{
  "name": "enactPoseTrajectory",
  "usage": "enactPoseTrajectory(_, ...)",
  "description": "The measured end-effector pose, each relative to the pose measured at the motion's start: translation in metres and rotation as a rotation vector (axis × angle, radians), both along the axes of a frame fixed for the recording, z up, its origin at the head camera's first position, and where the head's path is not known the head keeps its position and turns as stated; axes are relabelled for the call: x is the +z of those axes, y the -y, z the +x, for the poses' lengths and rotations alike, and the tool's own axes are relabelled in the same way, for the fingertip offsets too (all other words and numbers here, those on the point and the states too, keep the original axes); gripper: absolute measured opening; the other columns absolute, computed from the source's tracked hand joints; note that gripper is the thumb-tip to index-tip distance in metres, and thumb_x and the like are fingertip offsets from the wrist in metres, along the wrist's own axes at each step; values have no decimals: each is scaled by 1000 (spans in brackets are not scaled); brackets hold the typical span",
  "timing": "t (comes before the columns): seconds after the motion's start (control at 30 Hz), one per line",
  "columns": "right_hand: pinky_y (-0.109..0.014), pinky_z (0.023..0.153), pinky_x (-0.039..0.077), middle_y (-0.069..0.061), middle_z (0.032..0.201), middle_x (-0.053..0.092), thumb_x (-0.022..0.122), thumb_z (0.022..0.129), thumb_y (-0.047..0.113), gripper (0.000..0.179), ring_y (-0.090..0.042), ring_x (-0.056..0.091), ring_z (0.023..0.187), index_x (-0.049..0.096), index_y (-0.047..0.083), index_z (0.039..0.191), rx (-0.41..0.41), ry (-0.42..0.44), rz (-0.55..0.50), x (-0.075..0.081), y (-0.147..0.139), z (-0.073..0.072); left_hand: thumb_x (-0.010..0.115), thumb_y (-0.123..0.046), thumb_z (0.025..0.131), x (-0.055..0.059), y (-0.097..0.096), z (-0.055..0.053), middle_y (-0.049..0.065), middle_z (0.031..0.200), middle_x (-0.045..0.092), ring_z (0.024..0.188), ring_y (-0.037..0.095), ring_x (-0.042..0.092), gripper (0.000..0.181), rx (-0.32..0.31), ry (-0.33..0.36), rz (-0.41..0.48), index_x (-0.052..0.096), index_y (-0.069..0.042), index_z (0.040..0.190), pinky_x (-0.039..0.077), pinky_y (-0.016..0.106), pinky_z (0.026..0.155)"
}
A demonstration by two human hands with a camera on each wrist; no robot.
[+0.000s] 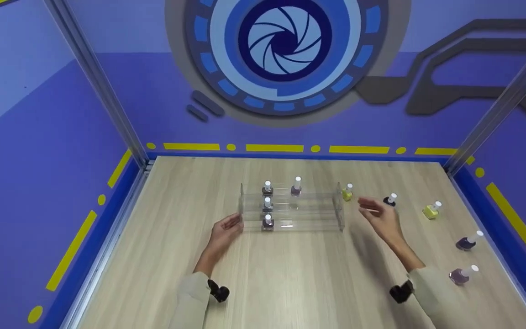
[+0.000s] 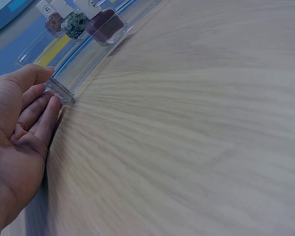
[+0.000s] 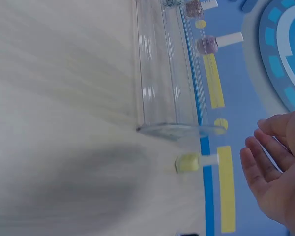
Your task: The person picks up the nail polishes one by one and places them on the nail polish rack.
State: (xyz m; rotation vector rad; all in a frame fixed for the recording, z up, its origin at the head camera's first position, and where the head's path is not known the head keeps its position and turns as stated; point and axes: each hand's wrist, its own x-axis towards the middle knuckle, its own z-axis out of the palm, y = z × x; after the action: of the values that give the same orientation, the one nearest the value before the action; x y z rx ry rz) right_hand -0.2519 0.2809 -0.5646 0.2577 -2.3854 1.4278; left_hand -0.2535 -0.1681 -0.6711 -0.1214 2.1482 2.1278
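Observation:
A clear tiered acrylic rack (image 1: 313,214) stands mid-table. On its left side, three white-capped nail polish bottles stand in a column, one per tier: a dark one (image 1: 268,223) at the front, a glittery green one (image 2: 74,25) behind it, and a brownish glitter one (image 2: 54,23) at the back. A mauve bottle (image 1: 296,189) stands on the back tier. My left hand (image 1: 225,233) touches the rack's left end panel, fingers loosely bent. Past the right end, my right hand (image 1: 384,221) hovers with relaxed fingers and nothing in them, close to a black bottle (image 1: 389,201).
Right of the rack stand more polish bottles: a yellow one (image 1: 347,193) by the rack's end, another yellow one (image 1: 430,211), a dark one (image 1: 465,243) and a purple one (image 1: 458,276). Printed walls and metal posts (image 1: 107,91) enclose the wooden table (image 1: 290,283).

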Motion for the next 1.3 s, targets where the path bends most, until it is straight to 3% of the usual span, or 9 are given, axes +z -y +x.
enactPoseTrajectory(0.3, -3, 81, 53, -27, 118, 72, 71, 91, -5, 29, 8, 67, 97, 70, -6, 120, -106, 83, -43, -7, -45, 41, 60, -6, 101, 0, 0, -4, 30, 150, 50, 143, 43, 47, 48, -14, 4, -8, 49, 9, 145, 52, 37, 112)
enactPoseTrajectory(0.53, -3, 80, 53, 19, 106, 74, 71, 96, 9, 34, 14, 66, 94, 66, -5, 127, -274, 200, -143, 2, -84, 61, 63, -10, 101, 3, -1, -2, 26, 150, 52, 142, 39, 49, 48, 10, -4, 3, 51, 5, 145, 51, 36, 112)
enactPoseTrajectory(0.63, -2, 79, 52, 27, 99, 72, 72, 96, 12, 34, 12, 67, 92, 68, -2, 126, -374, 244, -281, 10, -103, 72, 64, -12, 100, 2, -1, -1, 25, 150, 53, 142, 38, 50, 48, 6, -8, -11, 53, 4, 144, 51, 36, 113)
enactPoseTrajectory(0.8, -1, 76, 52, 20, 94, 75, 73, 94, 9, 27, 7, 69, 87, 72, 6, 121, -510, 246, -556, 21, -131, 90, 65, -13, 100, 1, 0, 0, 26, 151, 51, 144, 39, 47, 49, -1, -9, -9, 52, 4, 145, 50, 38, 114)
enactPoseTrajectory(0.87, 0, 76, 52, 21, 93, 75, 73, 94, 7, 28, 7, 69, 86, 72, 7, 121, -561, 232, -596, 21, -139, 94, 65, -12, 100, 2, 0, 0, 26, 152, 51, 144, 39, 47, 50, 3, -6, -1, 52, 4, 145, 49, 38, 115)
enactPoseTrajectory(0.93, 0, 76, 52, 22, 92, 74, 73, 93, 8, 28, 7, 68, 88, 73, 9, 122, -604, 235, -624, 18, -147, 98, 65, -12, 100, 2, 0, 0, 26, 152, 50, 144, 39, 47, 50, 7, -4, 4, 52, 4, 145, 49, 39, 115)
enactPoseTrajectory(1.03, -4, 94, 50, 25, 94, 74, 76, 91, 10, 33, 8, 66, 102, 73, 12, 124, -671, 248, -645, 8, -154, 103, 65, -13, 100, 3, 1, -1, 25, 152, 51, 144, 39, 47, 50, 7, 1, 7, 52, 3, 145, 49, 39, 115)
enactPoseTrajectory(1.17, -10, 117, 33, 30, 107, 71, 78, 91, 18, 41, 10, 58, 119, 70, 22, 131, -729, 297, -631, -9, -159, 109, 65, -13, 100, 1, 0, -1, 25, 152, 50, 145, 39, 46, 51, 3, 0, 10, 51, 3, 146, 48, 39, 116)
enactPoseTrajectory(1.3, -7, 115, 34, 28, 127, 66, 74, 94, 16, 45, 11, 56, 114, 66, 26, 137, -779, 323, -617, -25, -160, 114, 65, -14, 100, -3, -1, -1, 25, 152, 50, 145, 39, 47, 51, 0, 3, -5, 51, 3, 147, 47, 41, 117)
